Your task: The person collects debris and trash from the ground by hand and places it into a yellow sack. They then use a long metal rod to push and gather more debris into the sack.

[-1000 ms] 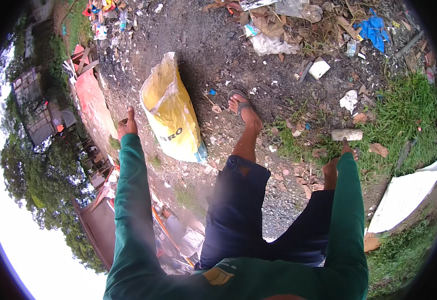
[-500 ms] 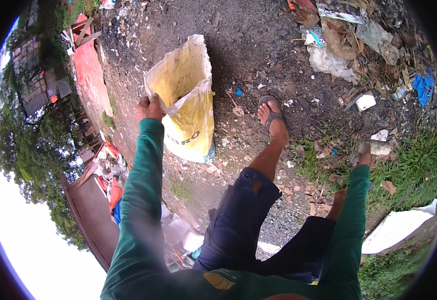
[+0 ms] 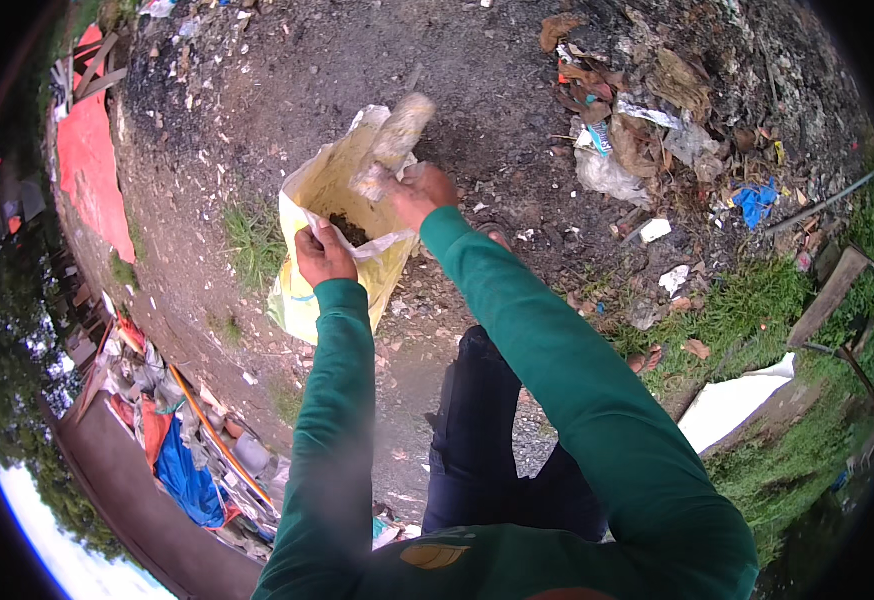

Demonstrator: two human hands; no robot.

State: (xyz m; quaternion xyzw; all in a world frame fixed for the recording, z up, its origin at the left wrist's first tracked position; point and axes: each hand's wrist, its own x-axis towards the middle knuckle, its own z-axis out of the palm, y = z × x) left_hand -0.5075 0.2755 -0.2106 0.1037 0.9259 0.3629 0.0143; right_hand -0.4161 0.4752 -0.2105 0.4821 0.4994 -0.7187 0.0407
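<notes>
A yellow and white woven sack (image 3: 302, 280) stands on the dirt in front of me with its mouth spread open. Some dark matter shows at its bottom. My left hand (image 3: 325, 255) is closed on the near rim of the sack. Over the sack's mouth, my right hand (image 3: 423, 195) grips what looks like a dirty, pale plastic bottle (image 3: 397, 135). Mud on the bottle and slight blur hide its details.
A trash heap with crumpled plastic (image 3: 612, 175) lies at the far right, a blue plastic scrap (image 3: 755, 202) beside it. Grass and a white sheet (image 3: 737, 405) are at right. On the left are a red sheet (image 3: 92, 170) and piled scrap with a blue tarp (image 3: 187, 475).
My right hand has come up from the grass at right to the sack's mouth, carrying the dirty bottle. My left hand still holds the rim, and the sack is tilted differently.
</notes>
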